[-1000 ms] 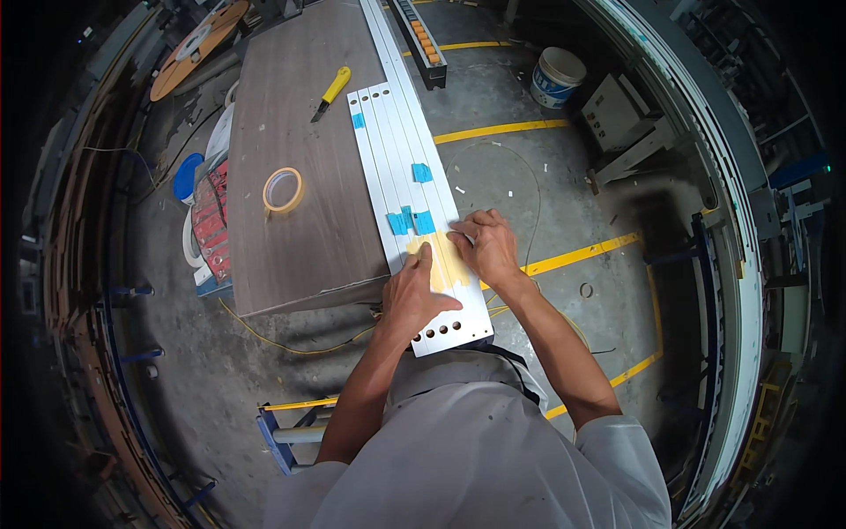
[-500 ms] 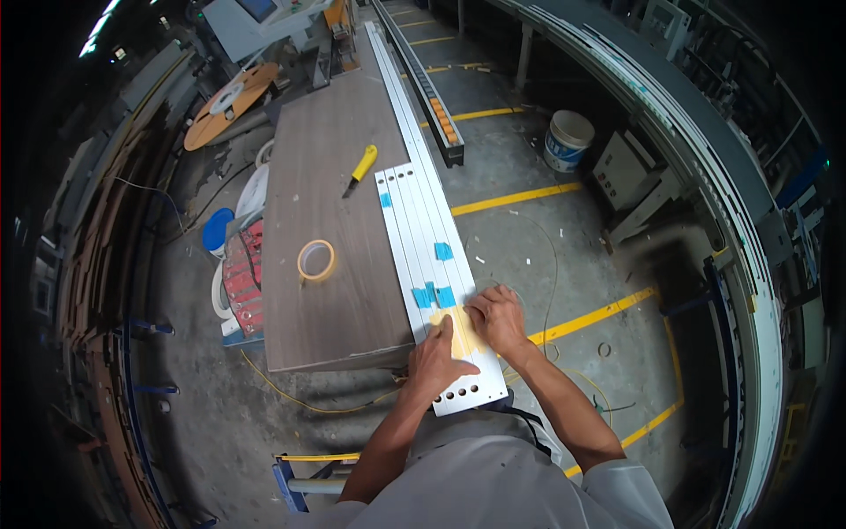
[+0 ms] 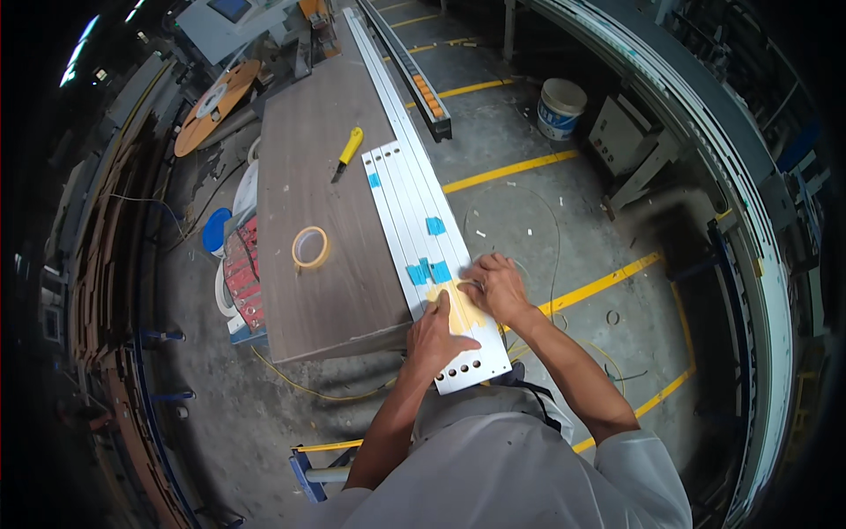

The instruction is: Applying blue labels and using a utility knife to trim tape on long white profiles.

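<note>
A person in a grey shirt (image 3: 520, 467) bends over a set of white strips (image 3: 410, 220) lying side by side, their near end, pierced by dark round holes (image 3: 464, 368), close to the wearer's waist. The left hand (image 3: 430, 339) rests on the strips just above those holes, thumb spread wide from the fingers, a fingertip on a patch of yellow tape (image 3: 467, 317). The right hand (image 3: 502, 291), fingers bent, meets the opposite edge of that tape; whether it pinches anything cannot be told. The two hands are apart, the tape between them, and the strips run beneath and away from both. Just beyond sit pieces of blue tape (image 3: 416, 275). To the left, a tape roll (image 3: 311, 264) and, farther off, a yellow knife (image 3: 351, 146) lie on the wood-grain surface (image 3: 339, 300). Past them stand a rail with orange rollers (image 3: 426, 95), a white bucket (image 3: 560, 110) on the floor and, at upper left, a machine with a screen (image 3: 231, 40). Compared with half a second ago, the scene sits slightly higher in view; both hands remain at the yellow tape, and the roll and knife keep their places.
</note>
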Demonstrator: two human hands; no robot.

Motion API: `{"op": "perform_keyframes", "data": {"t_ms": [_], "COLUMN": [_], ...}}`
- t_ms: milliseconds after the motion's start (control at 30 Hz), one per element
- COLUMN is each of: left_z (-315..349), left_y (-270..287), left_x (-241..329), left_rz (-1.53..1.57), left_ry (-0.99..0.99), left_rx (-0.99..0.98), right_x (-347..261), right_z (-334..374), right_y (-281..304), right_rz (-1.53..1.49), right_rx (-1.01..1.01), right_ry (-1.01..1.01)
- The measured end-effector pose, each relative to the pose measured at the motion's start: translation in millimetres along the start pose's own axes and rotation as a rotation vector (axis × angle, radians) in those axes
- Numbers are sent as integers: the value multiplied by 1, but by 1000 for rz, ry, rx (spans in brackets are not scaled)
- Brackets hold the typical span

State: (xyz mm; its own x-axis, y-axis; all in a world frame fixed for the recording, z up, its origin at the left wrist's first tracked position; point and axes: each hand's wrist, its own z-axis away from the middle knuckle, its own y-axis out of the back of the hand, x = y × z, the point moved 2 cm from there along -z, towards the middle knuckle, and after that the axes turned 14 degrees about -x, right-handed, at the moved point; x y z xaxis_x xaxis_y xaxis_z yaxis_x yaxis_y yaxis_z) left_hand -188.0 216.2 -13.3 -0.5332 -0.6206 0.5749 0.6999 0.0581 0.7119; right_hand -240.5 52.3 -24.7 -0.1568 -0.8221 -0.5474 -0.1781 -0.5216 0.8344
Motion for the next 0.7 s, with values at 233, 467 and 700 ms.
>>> {"op": "perform_keyframes", "data": {"t_ms": [233, 467, 700], "left_z": [-1, 3, 5], "left_y": [9, -2, 0], "left_x": [9, 5, 5], "left_rz": [-13, -30, -33], "left_ry": [35, 9, -12], "left_rx": [-4, 10, 21], "right_x": [1, 3, -2], "right_z": [3, 17, 10], "right_y": [-14, -9, -7], "right_rz": [-13, -43, -18], "right_rx": [12, 92, -8], "right_ry": [-40, -57, -83]}}
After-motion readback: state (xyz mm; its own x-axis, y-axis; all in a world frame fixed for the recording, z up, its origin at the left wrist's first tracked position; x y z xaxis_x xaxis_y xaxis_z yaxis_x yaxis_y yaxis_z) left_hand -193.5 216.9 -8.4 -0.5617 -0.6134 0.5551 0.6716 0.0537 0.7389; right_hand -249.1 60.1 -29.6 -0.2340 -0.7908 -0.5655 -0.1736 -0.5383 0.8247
